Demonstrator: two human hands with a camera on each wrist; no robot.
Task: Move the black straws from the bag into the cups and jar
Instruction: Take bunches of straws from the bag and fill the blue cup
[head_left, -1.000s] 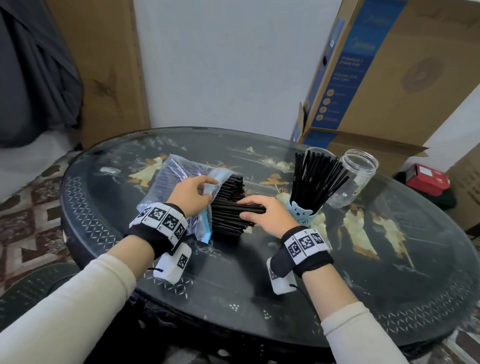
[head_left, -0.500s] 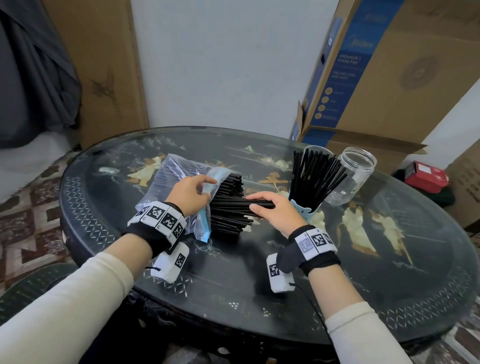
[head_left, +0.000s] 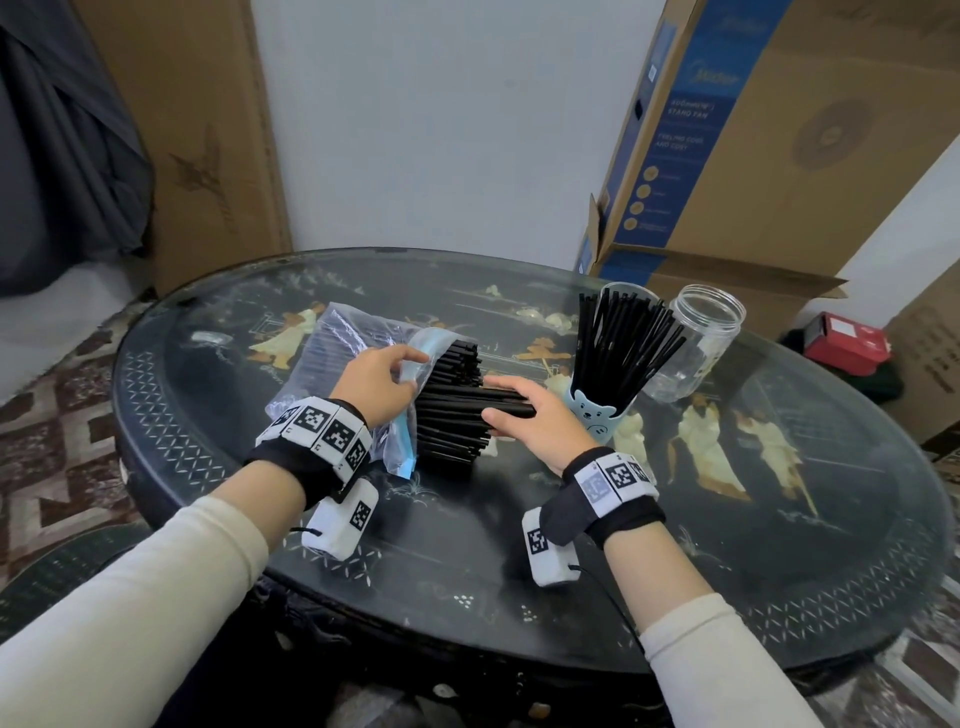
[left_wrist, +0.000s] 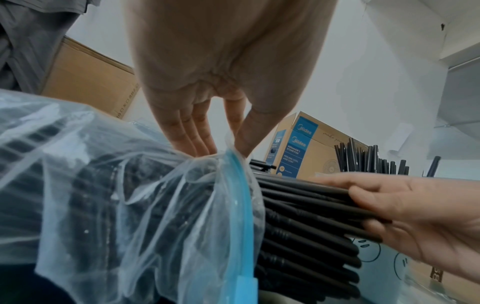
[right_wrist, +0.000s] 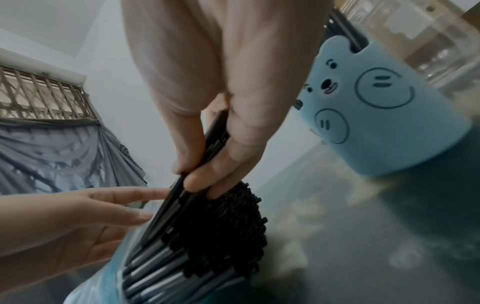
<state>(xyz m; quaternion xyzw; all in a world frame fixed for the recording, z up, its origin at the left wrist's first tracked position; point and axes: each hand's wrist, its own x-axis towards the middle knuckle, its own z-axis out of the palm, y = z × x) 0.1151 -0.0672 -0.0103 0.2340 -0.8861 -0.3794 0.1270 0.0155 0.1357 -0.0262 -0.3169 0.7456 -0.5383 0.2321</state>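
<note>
A clear plastic bag (head_left: 332, 353) with a blue zip edge lies on the table, and a thick bundle of black straws (head_left: 452, 415) sticks out of its mouth. My left hand (head_left: 382, 379) pinches the bag's blue rim (left_wrist: 233, 162) between thumb and fingers. My right hand (head_left: 524, 415) grips a few straws (right_wrist: 207, 144) at the top of the bundle, partly drawn out to the right. A blue bear cup (head_left: 597, 415) packed with upright straws (head_left: 623, 338) stands just right of that hand. Behind it stands an empty clear jar (head_left: 696, 338).
The round black glass-topped table (head_left: 727, 545) has bare surface in front and to the right. A large cardboard fan box (head_left: 753, 156) leans behind the jar, a red box (head_left: 847, 343) lies on the floor at right, and another cardboard sheet (head_left: 197, 130) stands at back left.
My right hand has drawn a few straws further right out of the bundle, toward the blue cup. My left hand has kept its hold on the bag's rim.
</note>
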